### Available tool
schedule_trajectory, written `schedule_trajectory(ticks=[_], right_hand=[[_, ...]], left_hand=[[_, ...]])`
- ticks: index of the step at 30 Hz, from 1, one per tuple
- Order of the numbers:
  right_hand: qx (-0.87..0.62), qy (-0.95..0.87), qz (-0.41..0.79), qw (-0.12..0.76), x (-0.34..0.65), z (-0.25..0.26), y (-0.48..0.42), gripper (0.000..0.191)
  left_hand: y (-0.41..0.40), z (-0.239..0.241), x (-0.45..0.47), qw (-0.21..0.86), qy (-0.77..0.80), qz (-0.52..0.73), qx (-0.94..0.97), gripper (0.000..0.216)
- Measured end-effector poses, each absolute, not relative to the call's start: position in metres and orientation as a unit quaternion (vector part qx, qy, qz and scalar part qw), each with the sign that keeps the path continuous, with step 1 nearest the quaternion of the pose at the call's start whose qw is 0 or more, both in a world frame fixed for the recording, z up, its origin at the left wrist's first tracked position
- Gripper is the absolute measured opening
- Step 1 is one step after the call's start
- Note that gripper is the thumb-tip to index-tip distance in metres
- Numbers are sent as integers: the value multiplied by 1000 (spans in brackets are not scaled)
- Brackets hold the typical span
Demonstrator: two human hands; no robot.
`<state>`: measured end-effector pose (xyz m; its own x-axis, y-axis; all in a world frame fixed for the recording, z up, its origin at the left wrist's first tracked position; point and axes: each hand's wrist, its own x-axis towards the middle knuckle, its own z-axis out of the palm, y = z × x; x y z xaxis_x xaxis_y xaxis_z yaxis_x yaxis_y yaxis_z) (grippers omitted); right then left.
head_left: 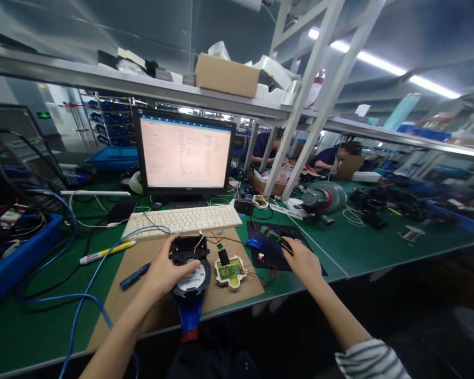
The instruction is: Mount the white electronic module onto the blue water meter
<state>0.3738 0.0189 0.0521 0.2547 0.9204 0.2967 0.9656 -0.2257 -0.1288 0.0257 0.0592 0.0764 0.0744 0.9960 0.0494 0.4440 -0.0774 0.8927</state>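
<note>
My left hand (166,272) is wrapped round a round black device with a blue handle (191,310), its thumb lying across the pale round face. The device's black upper housing (189,247) stands open, with thin wires coming out of it. Right beside it sits a small circuit board in a white frame (229,272), with red wires and a black plug-in piece. Over the dark mat (316,263), my right hand (303,259) is closed on a slim green and black tool (274,236); its exact kind is unclear. A blue object (254,243) lies near the tool's tip.
Behind the hands are a cream keyboard (185,220) and a lit monitor (187,152). A yellow and white marker (107,252), a dark pen-like tool (134,276) and a blue cable (89,295) lie leftward. A grey-green machine (322,197) stands right. Two people sit beyond the shelf posts.
</note>
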Motion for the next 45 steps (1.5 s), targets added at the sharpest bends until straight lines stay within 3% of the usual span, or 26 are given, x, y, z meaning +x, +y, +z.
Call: schedule_trajectory(ticks=[8, 14, 16, 23, 30, 35, 41, 45], right_hand=[[-764, -626, -38, 149, 391, 36, 25, 34], [-687, -671, -24, 277, 355, 66, 6, 30], [-619, -701, 39, 352, 322, 75, 2, 29], [-583, -620, 345, 397, 235, 47, 39, 22], [-457, -542, 568, 418, 246, 32, 46, 49], [-442, -534, 568, 444, 250, 31, 39, 62], [-457, -576, 440, 515, 247, 32, 39, 37], [-437, -602, 409, 529, 246, 33, 38, 34]], left_hand=[[61, 80, 17, 274, 578, 347, 686, 88], [51, 110, 31, 114, 505, 322, 793, 55], [56, 119, 48, 75, 472, 286, 830, 45], [99, 130, 91, 74, 418, 69, 903, 30], [105, 145, 81, 134, 355, 78, 922, 21], [95, 148, 75, 130, 276, 87, 948, 21], [86, 147, 65, 48, 242, 36, 968, 23], [80, 149, 62, -14, 225, 19, 974, 22]])
